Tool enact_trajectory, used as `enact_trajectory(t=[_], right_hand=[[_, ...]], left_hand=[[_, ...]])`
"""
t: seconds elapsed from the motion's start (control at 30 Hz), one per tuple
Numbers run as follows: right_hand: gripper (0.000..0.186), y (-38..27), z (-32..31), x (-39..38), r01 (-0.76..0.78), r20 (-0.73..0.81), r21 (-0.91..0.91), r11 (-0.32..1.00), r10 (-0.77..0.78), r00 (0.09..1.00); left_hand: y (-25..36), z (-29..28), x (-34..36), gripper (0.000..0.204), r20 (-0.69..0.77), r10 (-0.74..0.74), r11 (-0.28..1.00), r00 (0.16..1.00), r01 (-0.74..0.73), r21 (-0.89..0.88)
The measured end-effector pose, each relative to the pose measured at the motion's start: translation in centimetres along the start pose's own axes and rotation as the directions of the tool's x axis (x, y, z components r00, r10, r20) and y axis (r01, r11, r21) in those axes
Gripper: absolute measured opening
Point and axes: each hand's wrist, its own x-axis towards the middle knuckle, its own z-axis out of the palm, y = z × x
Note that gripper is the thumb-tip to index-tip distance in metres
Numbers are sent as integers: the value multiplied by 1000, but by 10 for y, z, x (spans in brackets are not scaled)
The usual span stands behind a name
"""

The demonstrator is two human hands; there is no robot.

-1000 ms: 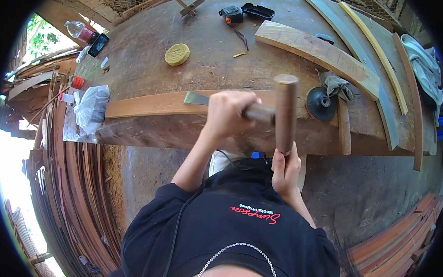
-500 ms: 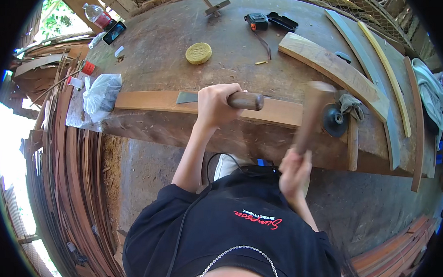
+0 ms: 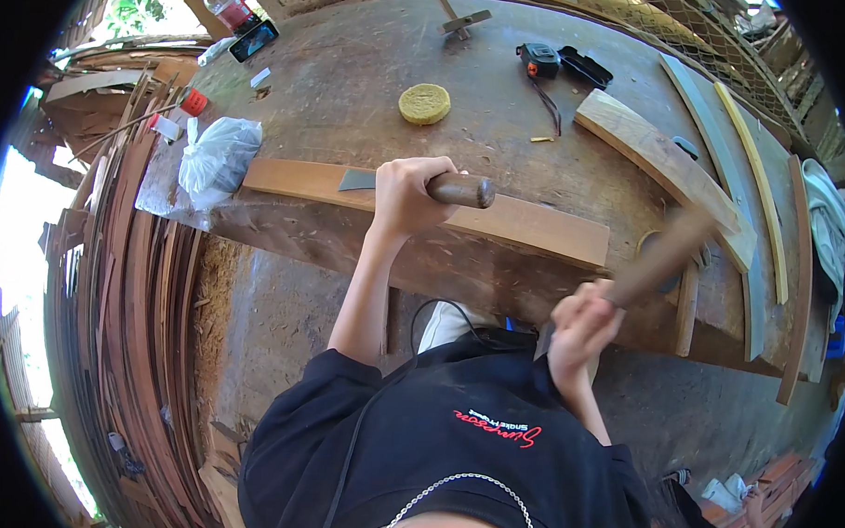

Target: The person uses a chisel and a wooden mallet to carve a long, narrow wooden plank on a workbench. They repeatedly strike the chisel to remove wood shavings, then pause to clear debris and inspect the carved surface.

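Note:
A chisel (image 3: 459, 190) with a round brown wooden handle is gripped in my left hand (image 3: 408, 194). Its flat grey blade sticks out to the left and lies low over a long reddish-brown board (image 3: 535, 225), which runs along the near edge of the workbench. I cannot tell whether the blade touches the wood. My right hand (image 3: 584, 330) is closed round a wooden mallet (image 3: 663, 257), smeared by motion, that slants up and to the right beyond the board's right end. The mallet partly covers a dark round object and a rag behind it.
The workbench (image 3: 345, 84) carries a yellow round block (image 3: 424, 104), a tape measure (image 3: 538, 59), a marking gauge (image 3: 464, 23) and a phone (image 3: 254, 40). A plastic bag (image 3: 219, 159) sits at the board's left end. A thick plank (image 3: 668, 161) and several strips lie right.
The mallet has swung from nearly upright to slanting right, with my right hand shifting slightly right. My left hand keeps its hold on the chisel. The view has turned a little.

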Motion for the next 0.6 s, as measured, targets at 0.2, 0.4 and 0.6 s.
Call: enact_trajectory(t=[0.2, 0.4, 0.6], right_hand=[[32, 24, 39, -18, 69, 172, -66, 995, -57, 983], [24, 16, 40, -7, -45, 238, -244, 969, 105, 965], [38, 19, 81, 4, 245, -30, 305, 921, -247, 968]], left_hand=[[-4, -5, 0, 10, -6, 4, 999, 1000, -4, -32], [-40, -28, -3, 11, -11, -38, 999, 999, 38, 0], [-49, -36, -1, 13, -23, -35, 997, 999, 34, -65]])
